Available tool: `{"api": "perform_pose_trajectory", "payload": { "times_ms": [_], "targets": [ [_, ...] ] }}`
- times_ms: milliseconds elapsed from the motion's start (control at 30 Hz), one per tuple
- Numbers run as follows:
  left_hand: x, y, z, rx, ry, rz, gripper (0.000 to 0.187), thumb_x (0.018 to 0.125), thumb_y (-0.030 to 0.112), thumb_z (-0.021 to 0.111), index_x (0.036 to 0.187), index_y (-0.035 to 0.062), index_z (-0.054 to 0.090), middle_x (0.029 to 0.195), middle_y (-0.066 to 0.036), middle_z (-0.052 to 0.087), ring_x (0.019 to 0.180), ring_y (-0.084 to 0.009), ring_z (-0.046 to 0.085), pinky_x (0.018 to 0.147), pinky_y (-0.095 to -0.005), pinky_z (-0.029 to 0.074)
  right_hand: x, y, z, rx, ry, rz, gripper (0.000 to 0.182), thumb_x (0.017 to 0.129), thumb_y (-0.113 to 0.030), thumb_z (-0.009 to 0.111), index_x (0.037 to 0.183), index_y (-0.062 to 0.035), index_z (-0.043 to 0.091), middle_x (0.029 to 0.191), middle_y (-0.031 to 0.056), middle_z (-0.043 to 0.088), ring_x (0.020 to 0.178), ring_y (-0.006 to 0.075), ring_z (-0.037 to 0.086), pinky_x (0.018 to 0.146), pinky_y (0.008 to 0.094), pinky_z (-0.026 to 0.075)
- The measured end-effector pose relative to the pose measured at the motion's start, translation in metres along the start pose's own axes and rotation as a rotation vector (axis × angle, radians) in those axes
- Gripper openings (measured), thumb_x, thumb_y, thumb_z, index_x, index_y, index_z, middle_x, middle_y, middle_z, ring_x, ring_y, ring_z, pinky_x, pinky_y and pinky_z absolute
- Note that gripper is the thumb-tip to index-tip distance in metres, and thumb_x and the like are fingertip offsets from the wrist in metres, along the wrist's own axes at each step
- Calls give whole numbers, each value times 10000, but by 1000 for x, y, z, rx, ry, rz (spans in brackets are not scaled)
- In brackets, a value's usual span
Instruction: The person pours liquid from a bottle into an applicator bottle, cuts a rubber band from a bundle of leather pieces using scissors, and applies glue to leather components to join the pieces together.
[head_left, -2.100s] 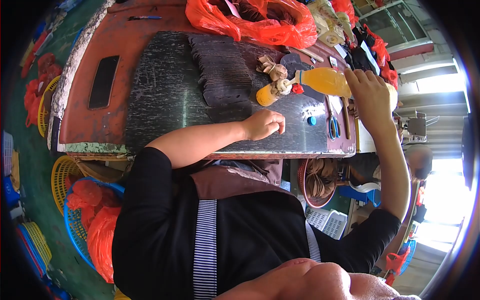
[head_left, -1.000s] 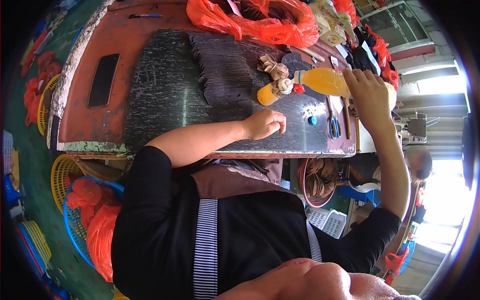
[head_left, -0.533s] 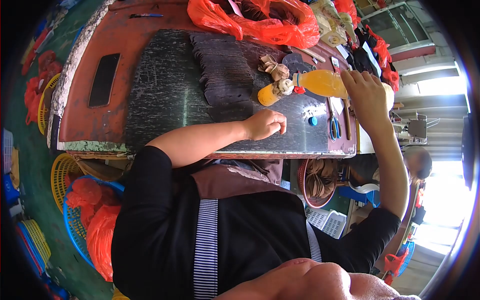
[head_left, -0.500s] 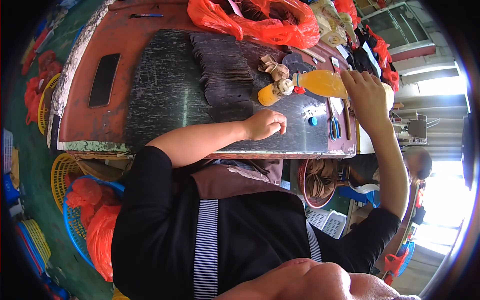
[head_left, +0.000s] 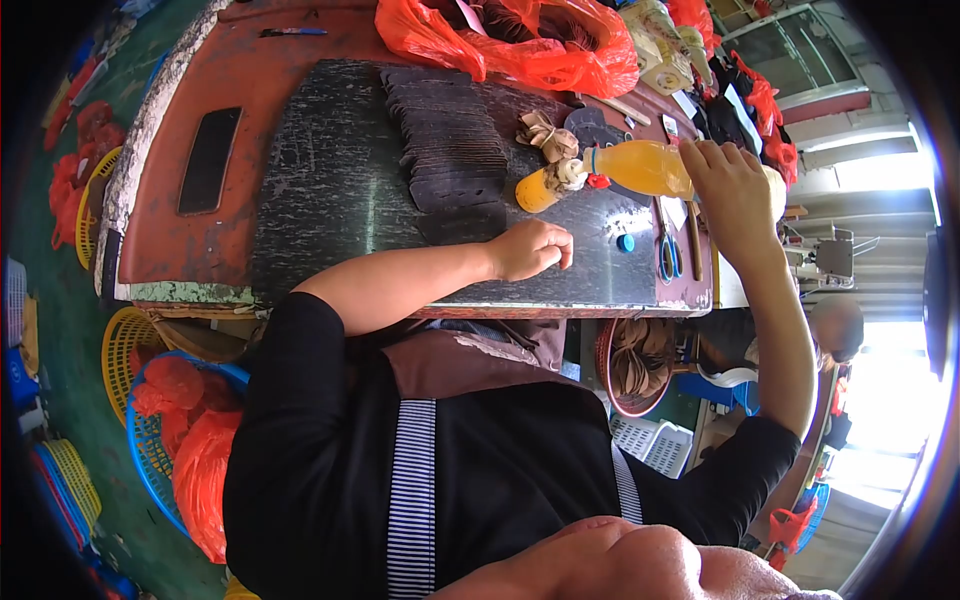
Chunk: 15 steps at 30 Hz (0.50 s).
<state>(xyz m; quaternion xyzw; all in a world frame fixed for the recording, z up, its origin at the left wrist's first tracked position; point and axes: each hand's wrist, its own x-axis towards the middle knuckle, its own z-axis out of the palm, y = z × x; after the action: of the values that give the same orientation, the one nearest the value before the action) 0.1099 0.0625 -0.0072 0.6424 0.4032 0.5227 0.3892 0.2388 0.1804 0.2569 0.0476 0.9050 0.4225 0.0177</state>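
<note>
My right hand (head_left: 735, 190) is closed round the base end of a clear plastic bottle (head_left: 648, 168) of yellow-orange liquid. The bottle lies tipped nearly level in this view, its open mouth right at the whitish, smeared top of a small orange-yellow bottle (head_left: 537, 190) on the table. My left hand (head_left: 530, 250) rests near the table's front edge with its fingers curled in and nothing showing in them. A blue bottle cap (head_left: 626, 242) lies to its right. Behind the left hand, dark flat pieces (head_left: 445, 140) lie overlapped in a long row.
Blue-handled scissors (head_left: 669, 255) lie at the table's right. Bunched tan pieces (head_left: 547, 135) sit behind the small bottle. A red plastic bag (head_left: 510, 45) is at the back, a phone-like dark slab (head_left: 210, 160) at the left. Baskets (head_left: 150, 440) stand below; another person (head_left: 835, 325) is at far right.
The held bottle has shifted very slightly to the left, and its liquid looks about the same. My left hand has stayed where it was.
</note>
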Motion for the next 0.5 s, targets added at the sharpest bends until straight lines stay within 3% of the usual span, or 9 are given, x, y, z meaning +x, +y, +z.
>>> {"api": "perform_pose_trajectory", "payload": {
  "times_ms": [500],
  "targets": [
    [0, -1, 0, -6, -2, -6, 197, 777, -15, 408, 800, -22, 604, 839, -116, 663, 824, -228, 632, 797, -355, 492, 0, 1, 1, 7, -15, 19, 278, 801, -86, 619, 1073, -85, 559, 944, 51, 636, 929, 225, 645, 783, 355, 506]
  ]
}}
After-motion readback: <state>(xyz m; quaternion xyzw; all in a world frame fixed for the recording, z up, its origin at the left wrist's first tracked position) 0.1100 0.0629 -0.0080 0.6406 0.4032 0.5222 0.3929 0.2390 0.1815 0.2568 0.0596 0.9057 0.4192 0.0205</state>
